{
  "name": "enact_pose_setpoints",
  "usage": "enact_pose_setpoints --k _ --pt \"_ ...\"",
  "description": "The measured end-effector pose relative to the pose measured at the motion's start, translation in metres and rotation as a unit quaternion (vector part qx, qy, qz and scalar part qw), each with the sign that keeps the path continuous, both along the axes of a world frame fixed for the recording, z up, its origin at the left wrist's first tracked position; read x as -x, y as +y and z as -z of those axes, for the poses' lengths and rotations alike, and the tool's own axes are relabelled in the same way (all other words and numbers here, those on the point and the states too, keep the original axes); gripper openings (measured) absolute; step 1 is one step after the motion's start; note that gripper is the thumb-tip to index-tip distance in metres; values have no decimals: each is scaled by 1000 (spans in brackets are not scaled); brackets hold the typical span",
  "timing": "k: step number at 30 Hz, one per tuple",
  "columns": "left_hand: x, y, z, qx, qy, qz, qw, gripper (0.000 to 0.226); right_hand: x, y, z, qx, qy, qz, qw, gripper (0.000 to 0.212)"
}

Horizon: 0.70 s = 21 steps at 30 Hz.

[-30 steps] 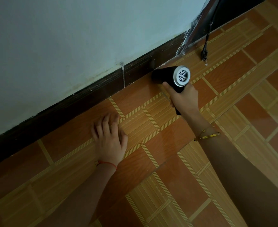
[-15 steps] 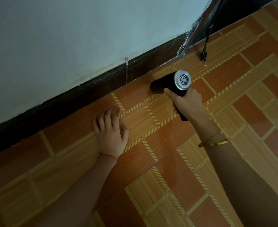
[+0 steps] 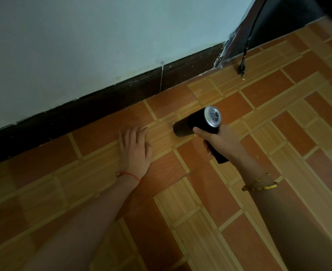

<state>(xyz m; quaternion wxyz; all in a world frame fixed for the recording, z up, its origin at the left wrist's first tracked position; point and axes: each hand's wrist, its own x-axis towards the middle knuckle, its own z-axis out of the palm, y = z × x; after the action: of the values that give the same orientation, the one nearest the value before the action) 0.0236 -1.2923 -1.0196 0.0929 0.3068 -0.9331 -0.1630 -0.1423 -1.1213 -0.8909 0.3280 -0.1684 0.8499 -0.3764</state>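
My right hand [image 3: 222, 142] grips the handle of a black hair dryer [image 3: 195, 123] with a silver grille at its back end. Its nozzle points left and down at the brown patterned floor [image 3: 180, 202], close to the surface. My left hand [image 3: 134, 149] rests flat on the floor just left of the nozzle, fingers straight and together. A red thread sits on the left wrist and a gold bracelet on the right.
A dark brown skirting board [image 3: 122, 92] runs along the foot of a pale wall [image 3: 102, 36]. A black cord [image 3: 245, 55] hangs down to the floor at the upper right, beside a dark opening [image 3: 290, 16].
The hair dryer has moved away from the skirting board, toward me and left, and now points at the floor near my left hand. My left hand has stayed flat on the floor.
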Motion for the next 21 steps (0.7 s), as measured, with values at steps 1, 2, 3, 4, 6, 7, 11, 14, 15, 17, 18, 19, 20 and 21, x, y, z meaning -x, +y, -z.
enact_pose_setpoints --k 1,2,3,4,6,7,11,14,15,17,18,19,20,21 --pt "-10 5 0 1 -5 -2 1000 49 -4 3 -3 21 -39 18 999 36" --pt "-20 10 0 1 -9 -4 1000 49 -9 6 -4 31 -67 29 997 34" --pt "-28 15 1 1 -15 -5 1000 50 -13 8 -5 29 -75 27 996 33" --pt "-36 19 2 3 -19 -6 1000 50 -17 10 -5 19 -68 18 997 36" --pt "-48 25 3 10 -28 -7 1000 51 -23 11 -2 -2 -27 7 1000 44" --pt "-52 26 3 14 -32 -10 999 52 -25 10 -1 -6 -1 6 1000 47" --pt "-62 30 4 17 -39 -10 999 54 -29 -2 7 -4 111 -6 994 38" --pt "-64 29 7 15 -36 -11 999 54 -31 -15 13 -30 158 -33 986 45" --pt "-64 29 8 14 -35 -12 999 54 -33 -18 14 -40 157 -47 986 48" --pt "-64 29 9 17 -35 -14 999 54 -38 -23 15 -53 147 -65 986 51" --pt "-64 29 9 18 -35 -15 999 54 -40 -24 16 -54 149 -65 985 53" --pt "-64 29 9 20 -35 -16 999 54 -41 -24 17 -56 157 -61 984 54" --pt "-65 29 10 23 -34 -18 999 53 -42 -24 17 -59 166 -55 983 55" --pt "-65 29 10 25 -32 -19 999 53 -42 -24 18 -58 173 -48 982 56"
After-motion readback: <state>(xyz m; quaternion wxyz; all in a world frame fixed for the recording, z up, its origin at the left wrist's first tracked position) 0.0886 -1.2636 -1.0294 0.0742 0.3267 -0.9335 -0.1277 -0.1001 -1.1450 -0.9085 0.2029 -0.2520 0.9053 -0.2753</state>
